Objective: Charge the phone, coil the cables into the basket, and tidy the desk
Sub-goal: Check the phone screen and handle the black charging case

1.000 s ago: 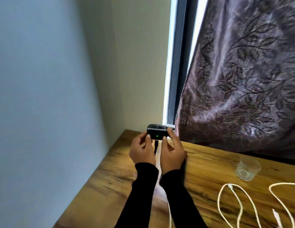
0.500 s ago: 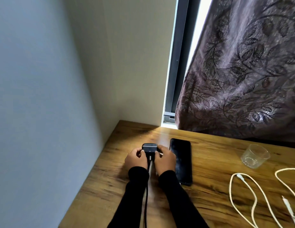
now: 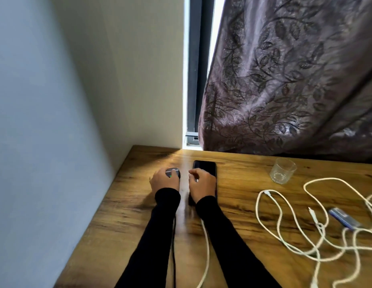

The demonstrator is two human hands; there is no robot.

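A small black charger with a green light sits on the wooden desk, and my left hand grips it from behind. A black cord runs from it toward me. My right hand lies over the near half of the black phone and pinches the metal plug of a white cable that trails back along my sleeve. The phone lies face up, screen dark, just right of the charger.
An empty glass tumbler stands at the back right. Tangled white cables sprawl over the right side of the desk, next to a blue-and-silver stick. A wall corner closes the left; a purple curtain hangs behind.
The charger came down from mid-air onto the desk. My right hand left it and moved right over the phone, now pinching the white cable's plug; my left hand stays on the charger.
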